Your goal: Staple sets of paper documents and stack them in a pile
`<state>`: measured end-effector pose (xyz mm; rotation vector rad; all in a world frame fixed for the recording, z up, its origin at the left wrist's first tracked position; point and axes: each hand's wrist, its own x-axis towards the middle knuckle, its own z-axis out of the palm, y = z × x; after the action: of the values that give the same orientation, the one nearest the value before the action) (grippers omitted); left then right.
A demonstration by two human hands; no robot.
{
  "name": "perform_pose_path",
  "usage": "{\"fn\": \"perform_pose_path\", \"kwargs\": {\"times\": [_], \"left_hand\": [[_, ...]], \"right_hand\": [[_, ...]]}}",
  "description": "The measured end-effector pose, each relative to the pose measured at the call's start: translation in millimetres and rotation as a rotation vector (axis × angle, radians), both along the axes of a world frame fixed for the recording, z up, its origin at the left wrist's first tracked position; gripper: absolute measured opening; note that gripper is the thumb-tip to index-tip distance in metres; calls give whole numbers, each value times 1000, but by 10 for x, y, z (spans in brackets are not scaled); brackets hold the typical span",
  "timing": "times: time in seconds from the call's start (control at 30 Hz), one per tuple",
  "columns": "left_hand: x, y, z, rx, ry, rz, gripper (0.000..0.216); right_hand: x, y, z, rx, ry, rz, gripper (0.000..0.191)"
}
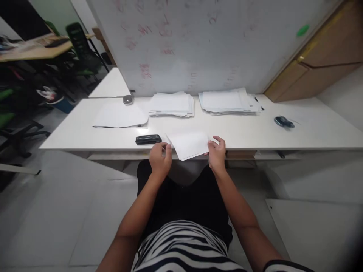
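A few white paper sheets (190, 145) are held over the front edge of the desk, their left side lifted and their lower corner hanging past the edge. My right hand (217, 153) pinches them at the right edge between thumb and fingers. At their left edge is my left hand (160, 158), its fingers curled and the thumb near the index fingertip; whether it grips the paper is not clear. Just behind my left hand, a black stapler (148, 139) lies on the desk.
Two paper stacks (171, 104) (227, 101) lie along the whiteboard (184, 49). Further left are large white sheets (120, 115) and a round dark object (128, 99). A dark object (284, 121) sits at right on the white desk (249, 132), near cardboard boxes (314, 71).
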<state>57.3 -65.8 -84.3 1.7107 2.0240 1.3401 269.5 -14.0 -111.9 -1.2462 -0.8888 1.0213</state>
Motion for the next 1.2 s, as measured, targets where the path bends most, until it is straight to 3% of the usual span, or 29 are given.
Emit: {"fn": "perform_pose_path", "kwargs": {"times": [0.13, 0.23, 0.4, 0.6, 0.8, 0.97, 1.1, 1.2], "left_hand": [[244, -246, -237, -450, -516, -169, 39], [221, -241, -410, -481, -727, -185, 41], [102, -238, -395, -456, -788, -143, 58], [76, -295, -380, -543, -844, -234, 42], [35, -337, -425, -542, -789, -334, 40], [30, -234, -521, -605, -893, -334, 44], [142, -141, -384, -649, -1073, -315, 54], [255, -167, -12, -494, -1012, -353, 52]], "right_hand": [[101, -414, -166, -63, -16, 4, 44], [165, -582, -240, -109, -41, 86, 51], [295, -601, -276, -194, -64, 250, 55], [341, -447, -239, -273, 11, 303, 48], [331, -403, -169, -312, 28, 395, 46], [308, -344, -233, -310, -8, 406, 48], [222, -320, -163, -179, -170, 443, 42], [197, -340, 155, -69, -210, 517, 36]]}}
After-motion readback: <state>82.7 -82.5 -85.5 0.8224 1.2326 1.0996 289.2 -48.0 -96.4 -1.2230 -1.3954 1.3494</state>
